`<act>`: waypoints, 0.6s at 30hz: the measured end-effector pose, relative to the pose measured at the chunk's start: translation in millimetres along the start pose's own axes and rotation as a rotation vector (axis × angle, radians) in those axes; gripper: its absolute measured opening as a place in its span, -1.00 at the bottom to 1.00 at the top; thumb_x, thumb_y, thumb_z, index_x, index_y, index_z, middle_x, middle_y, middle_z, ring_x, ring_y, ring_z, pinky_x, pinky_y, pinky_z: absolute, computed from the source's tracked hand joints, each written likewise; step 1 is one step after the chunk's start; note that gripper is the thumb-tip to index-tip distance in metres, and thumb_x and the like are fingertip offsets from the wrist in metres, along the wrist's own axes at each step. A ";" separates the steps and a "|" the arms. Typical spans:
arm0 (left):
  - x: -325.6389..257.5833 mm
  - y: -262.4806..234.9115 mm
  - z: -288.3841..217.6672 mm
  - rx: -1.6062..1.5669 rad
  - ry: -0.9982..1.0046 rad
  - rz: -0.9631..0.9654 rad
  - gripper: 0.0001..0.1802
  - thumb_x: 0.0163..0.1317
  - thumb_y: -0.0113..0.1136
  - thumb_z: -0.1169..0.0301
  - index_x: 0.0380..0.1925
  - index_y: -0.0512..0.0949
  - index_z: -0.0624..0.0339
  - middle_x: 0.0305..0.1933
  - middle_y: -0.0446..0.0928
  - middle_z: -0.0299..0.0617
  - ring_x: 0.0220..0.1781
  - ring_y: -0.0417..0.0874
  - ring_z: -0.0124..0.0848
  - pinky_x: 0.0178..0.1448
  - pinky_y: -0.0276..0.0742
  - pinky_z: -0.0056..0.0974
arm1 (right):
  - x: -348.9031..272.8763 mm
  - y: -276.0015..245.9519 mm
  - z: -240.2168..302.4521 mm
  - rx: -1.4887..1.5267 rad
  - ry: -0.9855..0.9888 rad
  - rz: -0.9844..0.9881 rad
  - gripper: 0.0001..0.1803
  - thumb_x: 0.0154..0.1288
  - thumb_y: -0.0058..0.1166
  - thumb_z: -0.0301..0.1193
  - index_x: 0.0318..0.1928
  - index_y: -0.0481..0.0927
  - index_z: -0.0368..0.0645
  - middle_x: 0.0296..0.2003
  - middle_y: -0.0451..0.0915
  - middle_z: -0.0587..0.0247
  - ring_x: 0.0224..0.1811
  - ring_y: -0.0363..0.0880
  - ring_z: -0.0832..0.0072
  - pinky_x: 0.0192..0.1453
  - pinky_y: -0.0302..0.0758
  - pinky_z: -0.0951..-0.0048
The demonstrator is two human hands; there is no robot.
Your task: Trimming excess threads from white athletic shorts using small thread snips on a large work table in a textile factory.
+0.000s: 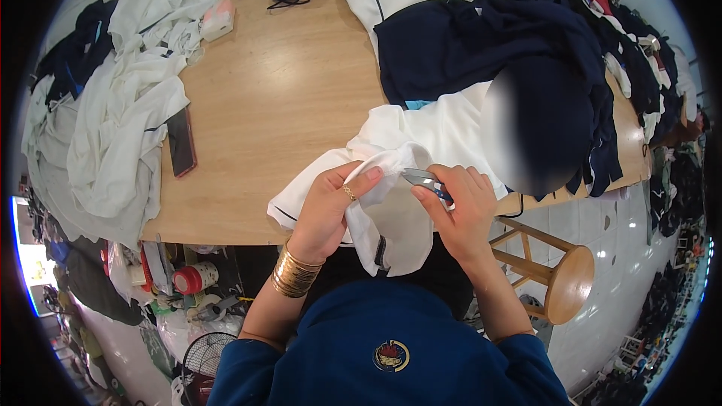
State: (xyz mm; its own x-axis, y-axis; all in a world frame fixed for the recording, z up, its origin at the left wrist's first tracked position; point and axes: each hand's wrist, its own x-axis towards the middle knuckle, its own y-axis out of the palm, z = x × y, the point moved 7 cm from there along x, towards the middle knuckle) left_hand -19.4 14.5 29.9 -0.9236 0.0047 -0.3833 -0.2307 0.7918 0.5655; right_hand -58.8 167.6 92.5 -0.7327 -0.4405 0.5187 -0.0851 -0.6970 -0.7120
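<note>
A white garment (pixel 402 218) is gathered in front of me at the table's near edge, part of it draped over the edge. My left hand (pixel 323 207) pinches its folded cloth between thumb and fingers. In my right hand (pixel 468 210) is a pair of thread snips (pixel 423 179) with grey blades and dark blue handles. The blade tips touch or nearly touch the cloth just right of my left thumb. Whether a thread lies between the blades is too small to tell.
Navy garments (pixel 459 45) lie beyond and right of my hands, partly blurred. White garments (pixel 124 105) heap at the left, with a phone (pixel 180 143) and a tissue pack (pixel 218 19) beside them. A wooden stool (pixel 569 284) stands at the right; a fan (pixel 208 357) is lower left.
</note>
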 end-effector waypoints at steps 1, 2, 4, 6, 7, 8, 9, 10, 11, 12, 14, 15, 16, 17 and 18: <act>-0.2 0.3 0.6 -0.001 0.000 0.001 -0.67 0.27 0.15 0.37 -0.03 0.53 0.34 -0.15 0.61 -0.18 -0.15 0.59 -0.53 -0.03 0.48 -0.42 | -0.4 0.3 -0.8 -0.005 0.014 0.024 -0.74 0.08 0.26 -0.27 -0.30 0.56 -0.15 -0.51 0.49 0.36 -0.52 0.38 0.43 -0.35 0.22 0.41; -0.4 0.3 -0.1 0.011 0.019 -0.005 -0.68 0.27 0.15 0.37 -0.04 0.53 0.34 -0.15 0.61 -0.19 -0.16 0.58 -0.54 -0.04 0.47 -0.43 | -0.4 0.7 -0.7 -0.006 0.014 0.025 -0.74 0.08 0.26 -0.27 -0.30 0.56 -0.15 -0.51 0.49 0.36 -0.52 0.38 0.43 -0.35 0.22 0.41; -1.1 1.3 -0.1 0.022 0.037 -0.010 -0.68 0.26 0.15 0.38 -0.04 0.54 0.34 -0.16 0.61 -0.20 -0.17 0.58 -0.55 -0.05 0.46 -0.44 | 0.1 1.2 1.4 -0.017 -0.005 -0.003 -0.69 0.08 0.26 -0.16 -0.30 0.56 -0.12 -0.54 0.48 0.37 -0.54 0.37 0.45 -0.42 0.18 0.43; -2.2 2.8 -0.5 0.046 0.054 -0.023 -0.69 0.26 0.15 0.37 -0.05 0.55 0.34 -0.17 0.61 -0.21 -0.18 0.57 -0.56 -0.05 0.45 -0.44 | 0.7 3.3 2.0 -0.018 -0.002 -0.011 -0.68 0.08 0.26 -0.16 -0.30 0.56 -0.12 -0.54 0.48 0.37 -0.54 0.37 0.45 -0.42 0.18 0.43; -2.5 3.1 -0.2 0.046 0.053 -0.023 -0.69 0.26 0.15 0.37 -0.05 0.55 0.34 -0.17 0.61 -0.21 -0.18 0.57 -0.56 -0.05 0.45 -0.44 | 1.0 3.9 2.6 -0.017 0.000 -0.019 -0.68 0.09 0.25 -0.16 -0.30 0.56 -0.12 -0.54 0.48 0.37 -0.54 0.37 0.45 -0.42 0.18 0.43; -2.8 3.8 -0.4 0.047 0.060 -0.015 -0.69 0.27 0.15 0.37 -0.06 0.55 0.34 -0.17 0.61 -0.21 -0.18 0.56 -0.56 -0.06 0.45 -0.44 | 1.2 4.5 3.3 -0.017 0.000 -0.020 -0.68 0.09 0.25 -0.16 -0.30 0.56 -0.12 -0.54 0.48 0.37 -0.54 0.37 0.45 -0.42 0.18 0.43; -3.0 4.4 -0.7 0.048 0.066 -0.007 -0.69 0.27 0.15 0.37 -0.06 0.55 0.34 -0.18 0.60 -0.22 -0.19 0.56 -0.57 -0.06 0.45 -0.44 | 1.3 4.9 3.5 -0.018 0.004 -0.022 -0.68 0.09 0.25 -0.15 -0.29 0.56 -0.11 -0.54 0.48 0.37 -0.54 0.38 0.46 -0.42 0.18 0.43; -3.3 4.7 -0.4 0.048 0.066 -0.007 -0.69 0.27 0.15 0.37 -0.06 0.55 0.34 -0.18 0.60 -0.22 -0.19 0.56 -0.57 -0.06 0.45 -0.44 | 1.5 4.9 3.7 -0.019 0.007 -0.023 -0.68 0.09 0.25 -0.15 -0.29 0.56 -0.11 -0.54 0.48 0.37 -0.53 0.38 0.46 -0.42 0.18 0.43; -3.6 4.3 -0.5 0.053 0.070 -0.013 -0.69 0.27 0.15 0.37 -0.06 0.55 0.34 -0.18 0.60 -0.22 -0.19 0.56 -0.57 -0.07 0.45 -0.45 | 1.8 4.1 5.0 -0.019 0.007 -0.024 -0.68 0.09 0.25 -0.15 -0.29 0.56 -0.11 -0.54 0.48 0.37 -0.53 0.38 0.46 -0.42 0.18 0.43; -3.8 4.0 -0.6 0.058 0.074 -0.019 -0.69 0.27 0.15 0.37 -0.06 0.55 0.34 -0.18 0.60 -0.22 -0.20 0.56 -0.58 -0.08 0.45 -0.45 | 2.2 4.0 5.6 -0.015 0.026 -0.001 -0.70 0.08 0.26 -0.21 -0.28 0.56 -0.13 -0.52 0.48 0.36 -0.52 0.38 0.45 -0.39 0.20 0.43; -3.4 4.1 0.6 0.054 0.077 -0.025 -0.69 0.27 0.15 0.36 -0.06 0.55 0.34 -0.19 0.60 -0.23 -0.20 0.55 -0.58 -0.09 0.45 -0.46 | 1.9 5.1 5.6 -0.013 0.046 0.021 -0.72 0.06 0.28 -0.27 -0.27 0.56 -0.15 -0.51 0.49 0.35 -0.51 0.38 0.45 -0.35 0.22 0.42; -3.4 3.8 0.8 0.049 0.080 -0.032 -0.69 0.27 0.15 0.36 -0.06 0.55 0.34 -0.20 0.60 -0.23 -0.21 0.55 -0.58 -0.10 0.45 -0.46 | 1.8 5.7 5.9 -0.007 0.045 0.024 -0.72 0.07 0.27 -0.28 -0.27 0.56 -0.15 -0.50 0.49 0.36 -0.51 0.38 0.45 -0.35 0.22 0.42; -3.5 4.1 0.8 0.049 0.080 -0.032 -0.69 0.27 0.15 0.36 -0.06 0.55 0.34 -0.20 0.60 -0.23 -0.21 0.55 -0.58 -0.10 0.45 -0.46 | 1.8 6.4 6.2 0.000 0.045 0.028 -0.73 0.07 0.27 -0.28 -0.27 0.56 -0.15 -0.50 0.50 0.36 -0.51 0.39 0.45 -0.35 0.23 0.43; -3.7 4.7 0.8 0.044 0.079 -0.029 -0.69 0.27 0.15 0.36 -0.07 0.55 0.34 -0.20 0.60 -0.23 -0.21 0.55 -0.58 -0.11 0.45 -0.47 | 2.0 6.9 6.5 0.000 0.044 0.028 -0.73 0.07 0.27 -0.28 -0.27 0.56 -0.15 -0.50 0.50 0.36 -0.51 0.39 0.45 -0.35 0.23 0.43; -3.8 5.0 0.7 0.039 0.078 -0.025 -0.69 0.27 0.15 0.36 -0.07 0.55 0.34 -0.21 0.60 -0.24 -0.21 0.55 -0.58 -0.12 0.46 -0.47 | 2.4 7.1 7.0 0.002 0.042 0.021 -0.73 0.07 0.27 -0.28 -0.27 0.56 -0.15 -0.51 0.50 0.36 -0.52 0.39 0.45 -0.35 0.23 0.42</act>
State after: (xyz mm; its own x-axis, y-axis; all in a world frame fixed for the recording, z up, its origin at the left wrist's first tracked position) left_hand -16.8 18.9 33.6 -0.9391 -0.0623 -0.3379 -0.2436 0.8143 0.5268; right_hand -56.4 157.7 92.0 -0.7619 -0.4314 0.4831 -0.0677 -0.6888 -0.7218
